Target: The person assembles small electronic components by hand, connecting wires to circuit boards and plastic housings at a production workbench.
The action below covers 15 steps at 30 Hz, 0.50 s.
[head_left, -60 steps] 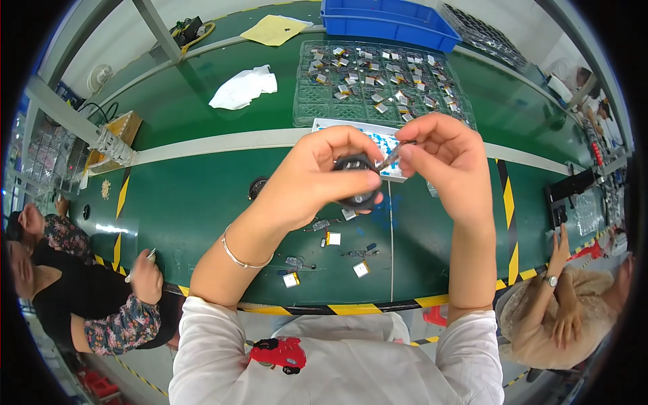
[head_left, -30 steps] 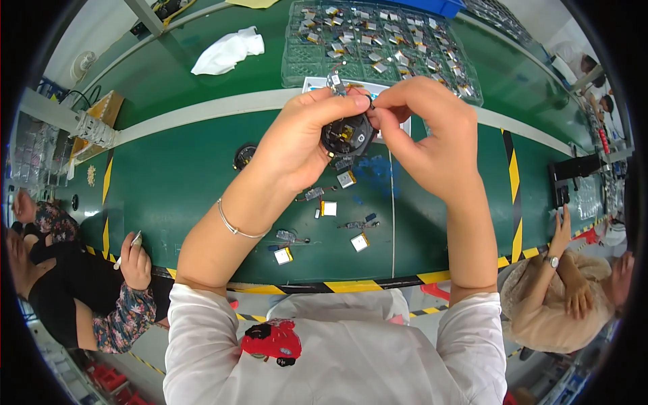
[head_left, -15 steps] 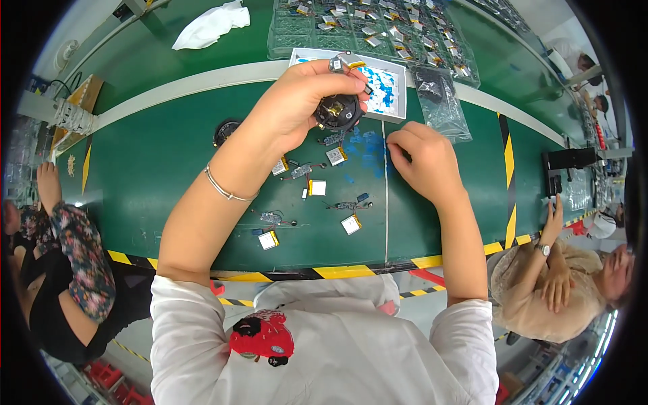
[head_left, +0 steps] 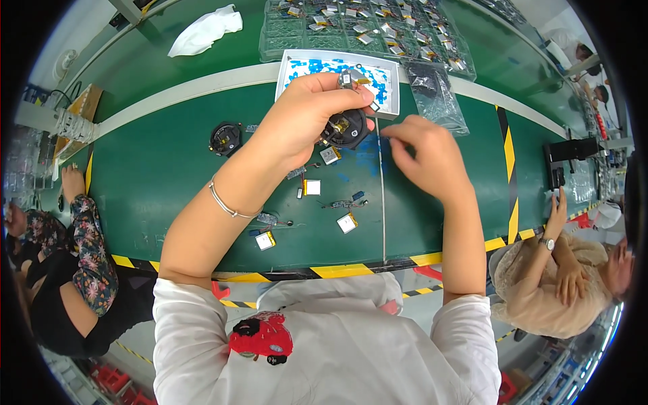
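Observation:
My left hand (head_left: 312, 116) is closed around a round black housing (head_left: 347, 129), held above the table with its open inner side showing. A small circuit board (head_left: 346, 80) and a silver battery with a yellow edge (head_left: 363, 82) stick up between the fingers and thumb of that hand. To the right, my right hand (head_left: 426, 154) has its fingers curled and thumb drawn in, beside some blue scraps (head_left: 361, 158) on the table; what it holds, if anything, is hidden. Below the hands lie several small batteries (head_left: 312, 187) wired to circuit boards (head_left: 339, 204). Another round black housing (head_left: 225, 138) rests left of my left wrist.
A white box (head_left: 395, 94) of blue and white bits stands just behind my hands. Clear trays (head_left: 287, 46) of batteries and boards, a plastic bag (head_left: 445, 115) and a white cloth (head_left: 206, 30) lie farther back. Co-workers sit at both sides; a black fixture (head_left: 572, 150) stands right.
My left hand has shifted slightly right and nearer with the housing. My right hand's fingers have moved a little at nearly the same place. The view has shifted slightly.

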Tool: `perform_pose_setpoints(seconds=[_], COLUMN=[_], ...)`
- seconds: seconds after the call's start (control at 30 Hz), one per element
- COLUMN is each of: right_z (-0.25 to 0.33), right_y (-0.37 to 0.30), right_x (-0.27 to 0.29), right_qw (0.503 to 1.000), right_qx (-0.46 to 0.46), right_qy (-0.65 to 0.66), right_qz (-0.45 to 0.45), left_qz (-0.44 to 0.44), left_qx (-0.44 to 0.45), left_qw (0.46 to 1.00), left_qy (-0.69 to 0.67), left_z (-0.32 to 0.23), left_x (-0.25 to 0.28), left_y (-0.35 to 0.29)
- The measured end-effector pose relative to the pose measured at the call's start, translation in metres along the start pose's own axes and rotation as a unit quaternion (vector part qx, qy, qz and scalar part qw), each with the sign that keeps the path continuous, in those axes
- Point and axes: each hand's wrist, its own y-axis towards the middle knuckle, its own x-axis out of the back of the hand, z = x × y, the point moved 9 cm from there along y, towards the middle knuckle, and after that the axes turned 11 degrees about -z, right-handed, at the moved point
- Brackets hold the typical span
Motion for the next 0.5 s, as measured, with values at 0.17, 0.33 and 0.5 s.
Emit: perform_pose_setpoints(seconds=[0.17, 0.33, 0.5], right_z=[-0.004, 0.021, 0.038], right_y=[0.003, -0.005, -0.012], right_x=[0.038, 0.036, 0.045], right_qw=[0.983, 0.951, 0.945], right_qx=[-0.059, -0.046, 0.014], right_qy=[0.05, 0.183, 0.212], right_qz=[-0.168, -0.247, -0.248], left_qz=[-0.001, 0.033, 0.058], left_qx=[0.005, 0.074, 0.045], left_qw=[1.0, 0.997, 0.997], left_qy=[0.004, -0.007, 0.028], left_z=[0.003, 0.02, 0.012], left_x=[-0.004, -0.011, -0.02], left_y=[-0.001, -0.007, -0.018])
